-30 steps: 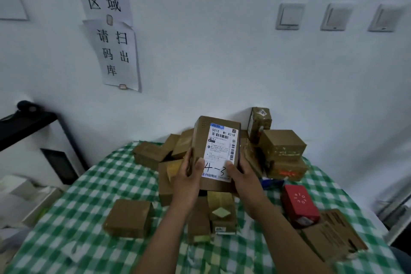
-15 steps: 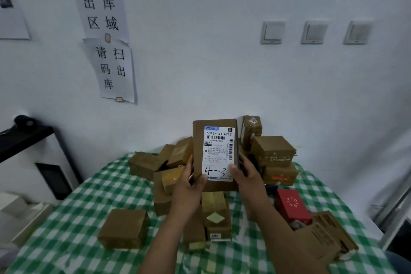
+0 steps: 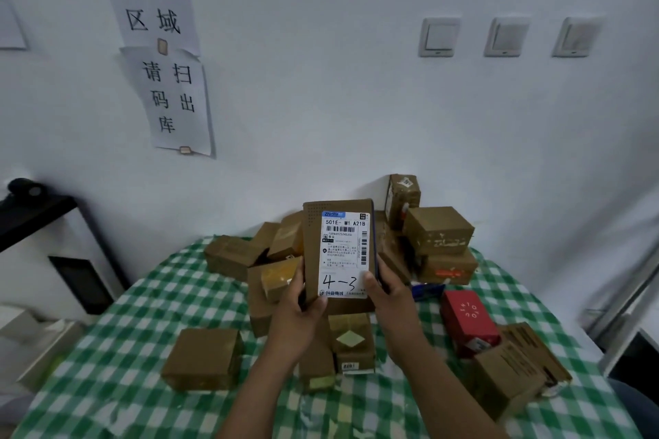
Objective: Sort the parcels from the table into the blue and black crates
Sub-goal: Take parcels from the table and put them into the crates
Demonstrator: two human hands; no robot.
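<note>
In the head view, both hands held one flat brown parcel [image 3: 338, 249] upright above the checked tabletop [image 3: 124, 331], its white label [image 3: 344, 260] facing the camera. The left hand [image 3: 297, 314] gripped its lower left edge and the right hand [image 3: 387, 296] its lower right. Brown boxes [image 3: 438, 230] were heaped behind it, with a red box [image 3: 467, 321] to the right.

A flat brown parcel [image 3: 313, 242] is held upright above the green-checked table [image 3: 124, 349], its white label [image 3: 344, 253] marked "4-3" turned to the camera. Its lower edges are gripped by the left hand [image 3: 299, 317] at 7 o'clock and the right hand [image 3: 390, 299] at 5 o'clock. Stacked cardboard boxes [image 3: 438, 232] are seen at 2 o'clock of it, a red box [image 3: 467, 324] at 4 o'clock, and a lone brown box [image 3: 203, 358] at 8 o'clock.
</note>
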